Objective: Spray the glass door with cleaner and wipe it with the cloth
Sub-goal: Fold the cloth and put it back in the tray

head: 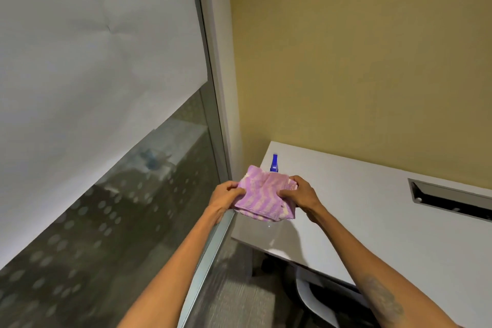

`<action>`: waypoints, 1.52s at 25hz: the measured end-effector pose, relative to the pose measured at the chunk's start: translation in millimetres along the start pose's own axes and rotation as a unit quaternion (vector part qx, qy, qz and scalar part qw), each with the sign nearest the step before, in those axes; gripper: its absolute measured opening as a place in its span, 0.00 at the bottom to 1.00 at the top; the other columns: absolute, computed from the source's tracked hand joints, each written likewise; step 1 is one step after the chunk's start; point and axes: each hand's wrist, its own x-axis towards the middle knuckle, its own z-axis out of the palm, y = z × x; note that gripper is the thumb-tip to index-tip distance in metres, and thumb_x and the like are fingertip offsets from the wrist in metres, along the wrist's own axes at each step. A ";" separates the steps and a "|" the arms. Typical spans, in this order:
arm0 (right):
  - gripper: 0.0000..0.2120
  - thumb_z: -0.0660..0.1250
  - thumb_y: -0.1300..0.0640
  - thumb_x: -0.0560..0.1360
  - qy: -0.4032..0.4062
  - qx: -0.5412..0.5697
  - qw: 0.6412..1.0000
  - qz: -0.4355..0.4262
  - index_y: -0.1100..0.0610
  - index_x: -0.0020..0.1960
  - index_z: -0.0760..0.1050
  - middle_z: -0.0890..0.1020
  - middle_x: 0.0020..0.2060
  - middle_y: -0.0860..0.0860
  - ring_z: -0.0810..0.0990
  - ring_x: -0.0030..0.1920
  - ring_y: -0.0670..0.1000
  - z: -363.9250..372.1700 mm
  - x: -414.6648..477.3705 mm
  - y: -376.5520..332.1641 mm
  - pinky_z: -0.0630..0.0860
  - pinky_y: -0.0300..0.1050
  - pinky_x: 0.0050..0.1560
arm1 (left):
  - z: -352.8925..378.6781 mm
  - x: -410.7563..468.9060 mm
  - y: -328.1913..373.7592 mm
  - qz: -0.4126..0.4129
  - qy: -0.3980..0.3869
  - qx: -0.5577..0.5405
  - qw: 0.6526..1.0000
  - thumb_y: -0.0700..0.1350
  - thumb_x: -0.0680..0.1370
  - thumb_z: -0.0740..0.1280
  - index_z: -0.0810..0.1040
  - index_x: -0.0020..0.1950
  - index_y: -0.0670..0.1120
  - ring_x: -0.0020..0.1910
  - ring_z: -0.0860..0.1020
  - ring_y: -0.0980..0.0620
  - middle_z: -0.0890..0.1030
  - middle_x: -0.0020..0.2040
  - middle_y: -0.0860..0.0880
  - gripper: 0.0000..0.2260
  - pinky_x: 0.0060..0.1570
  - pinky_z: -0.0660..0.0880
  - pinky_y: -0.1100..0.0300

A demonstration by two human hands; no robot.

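1. Head view, centre: folded pink-and-white striped terry cloth (262, 196) held up between both hands, above the near left corner of the white rectangular desk (372, 210).
2. Left hand (225, 196) at 9 o'clock of the cloth, fingers curled narrow, pinching its left edge.
3. Right hand (299, 194) at 3 o'clock of the cloth, thumb on top, fingers clamped tight on the right edge (tattoo visible on that forearm, lower right).
4. Blue trigger head of a spray bottle (274, 163) poking up at 12 o'clock of the cloth, standing on the desk; clear bottle body (269, 230) faintly visible at 6 o'clock below the cloth, mostly hidden.
5. Glass door (111, 221) with a frosted dot pattern at 9 o'clock of the hands, filling the lower left; large white sheet (87, 61) covering its upper part (creased near the middle).
6. Grey metal door frame (213, 114) running from 12 o'clock down toward 6 o'clock, just beside the left hand.
7. Yellow wall (359, 48) behind the desk at 1 o'clock.
8. Dark rectangular cable slot (450, 198) set in the desktop at 3 o'clock, well apart from the cloth.
9. White chair edge (308, 298) under the desk at 5 o'clock.
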 end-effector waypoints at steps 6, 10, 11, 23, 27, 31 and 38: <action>0.24 0.75 0.54 0.76 0.051 -0.112 0.990 0.066 0.57 0.68 0.71 0.81 0.60 0.58 0.80 0.55 0.59 39.8 47.2 24.9 0.79 0.52 0.54 | 11.0 54.7 -24.7 0.034 -0.005 0.194 0.980 0.41 0.76 0.75 0.82 0.68 0.42 0.55 0.83 0.46 0.85 0.58 0.44 0.20 0.55 0.78 0.55; 0.24 0.74 0.52 0.78 0.068 -0.152 0.982 0.088 0.56 0.69 0.68 0.81 0.61 0.57 0.82 0.53 0.58 64.7 59.8 37.6 0.75 0.46 0.48 | 27.7 81.2 -44.2 0.037 -0.052 0.254 0.965 0.41 0.78 0.74 0.72 0.77 0.44 0.65 0.80 0.42 0.82 0.66 0.42 0.28 0.67 0.76 0.49; 0.24 0.73 0.52 0.79 0.067 -0.151 0.982 0.089 0.56 0.69 0.69 0.81 0.62 0.56 0.83 0.56 0.58 71.0 61.6 41.3 0.77 0.47 0.51 | 32.3 86.4 -50.4 0.041 -0.065 0.265 0.961 0.40 0.78 0.74 0.72 0.78 0.45 0.67 0.79 0.42 0.80 0.69 0.42 0.28 0.69 0.75 0.48; 0.18 0.51 0.43 0.87 0.076 -0.340 0.937 0.010 0.54 0.62 0.72 0.83 0.56 0.55 0.84 0.51 0.51 122.6 73.1 80.1 0.82 0.49 0.61 | 61.5 110.3 -108.5 0.153 -0.162 0.512 0.829 0.41 0.85 0.64 0.70 0.77 0.44 0.70 0.75 0.45 0.67 0.78 0.44 0.20 0.68 0.76 0.56; 0.15 0.66 0.55 0.83 0.016 -0.340 0.938 0.070 0.57 0.68 0.70 0.79 0.64 0.56 0.82 0.60 0.57 129.0 73.1 85.1 0.80 0.52 0.65 | 65.2 110.6 -113.1 0.166 -0.158 0.541 0.809 0.39 0.85 0.62 0.75 0.74 0.41 0.67 0.76 0.44 0.74 0.72 0.42 0.16 0.66 0.75 0.56; 0.21 0.75 0.63 0.76 -0.030 -0.317 0.940 0.121 0.61 0.67 0.75 0.82 0.63 0.58 0.83 0.61 0.59 131.1 69.1 79.7 0.81 0.53 0.65 | 65.1 103.6 -111.9 0.162 -0.151 0.540 0.812 0.38 0.85 0.63 0.81 0.66 0.39 0.60 0.80 0.44 0.81 0.63 0.41 0.12 0.62 0.78 0.55; 0.13 0.68 0.55 0.83 -0.003 -0.329 0.941 0.078 0.56 0.66 0.76 0.83 0.61 0.54 0.83 0.57 0.54 133.8 56.5 58.6 0.79 0.48 0.65 | 46.4 90.6 -95.3 0.174 -0.114 0.494 0.844 0.42 0.84 0.65 0.82 0.66 0.42 0.60 0.82 0.46 0.83 0.63 0.44 0.12 0.59 0.81 0.54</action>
